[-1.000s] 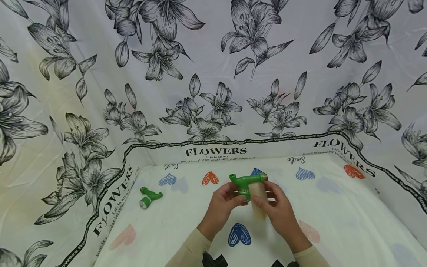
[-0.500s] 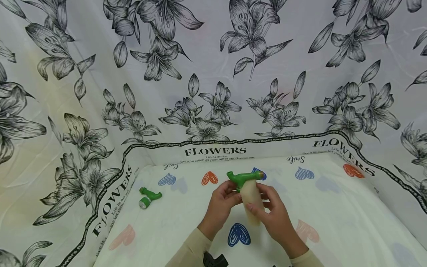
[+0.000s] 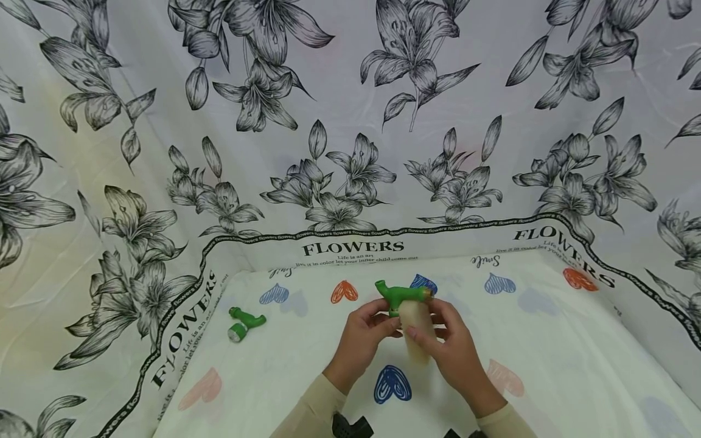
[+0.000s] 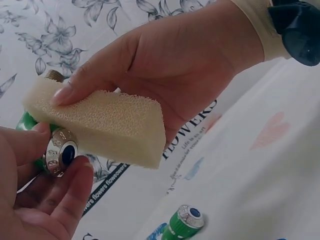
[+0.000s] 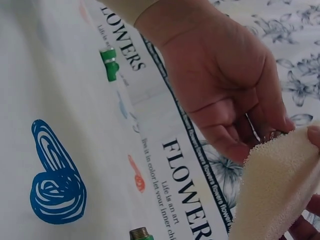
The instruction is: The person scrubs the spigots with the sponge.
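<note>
In the head view my left hand [image 3: 364, 334] grips a green faucet [image 3: 402, 294] in front of me, raised over the cloth. Its brass threaded end points right and its curved spout left. From the left wrist view, the thumb and fingers pinch the faucet's silver handle [image 4: 61, 150], which has a dark blue cap. A pale yellow sponge block [image 3: 417, 331] lies against the faucet, held by my right hand [image 3: 457, 350] with the thumb on its near face. The sponge [image 5: 280, 185] hides part of the faucet body.
A second green faucet [image 3: 246, 322] with a silver-topped handle lies to the left on the white cloth [image 3: 575, 365], which is printed with hearts. A curtain [image 3: 339, 91] printed with flowers rises behind and at both sides.
The sponge slid left and down over the faucet, then back up a little. Tilting with it, the faucet has turned so its handle is now mostly hidden. The second faucet stays put.
</note>
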Tool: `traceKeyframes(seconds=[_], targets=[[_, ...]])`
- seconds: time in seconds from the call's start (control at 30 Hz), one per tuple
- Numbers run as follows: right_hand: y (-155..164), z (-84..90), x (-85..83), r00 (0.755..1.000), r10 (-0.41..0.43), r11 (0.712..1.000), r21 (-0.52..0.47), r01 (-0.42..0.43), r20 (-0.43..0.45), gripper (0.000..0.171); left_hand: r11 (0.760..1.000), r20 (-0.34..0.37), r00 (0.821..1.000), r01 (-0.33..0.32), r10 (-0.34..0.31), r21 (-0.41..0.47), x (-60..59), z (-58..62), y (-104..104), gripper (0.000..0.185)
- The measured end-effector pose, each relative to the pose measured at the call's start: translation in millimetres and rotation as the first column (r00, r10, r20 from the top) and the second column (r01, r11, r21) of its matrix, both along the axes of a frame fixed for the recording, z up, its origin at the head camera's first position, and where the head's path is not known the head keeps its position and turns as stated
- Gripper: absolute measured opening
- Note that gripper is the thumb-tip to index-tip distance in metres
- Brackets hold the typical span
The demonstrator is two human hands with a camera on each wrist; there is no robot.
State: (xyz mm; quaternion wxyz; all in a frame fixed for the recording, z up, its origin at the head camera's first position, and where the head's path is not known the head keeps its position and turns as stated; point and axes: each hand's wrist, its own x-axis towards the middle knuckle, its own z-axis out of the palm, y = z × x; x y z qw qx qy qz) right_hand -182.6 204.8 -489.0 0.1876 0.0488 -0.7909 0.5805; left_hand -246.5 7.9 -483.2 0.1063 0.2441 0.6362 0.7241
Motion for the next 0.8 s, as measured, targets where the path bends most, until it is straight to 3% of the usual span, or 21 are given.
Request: traceKeyframes(seconds=[0.43,0.8], targets=[[5,-1.3,-3.2,0.999,-0.008,0.999,-0.044,0.010,0.037,0.058,0.999,-0.016,0.999,0.037,-0.037,0.016,-1.4,1.1,1,0.038],[-5,0.1,4.0,0.999,0.047,0.999,-0.027,-0.047,-0.002,0.058,0.999,0.034,0.999,-0.038,0.038,0.024,-2.7,-1.7,3,0.037]])
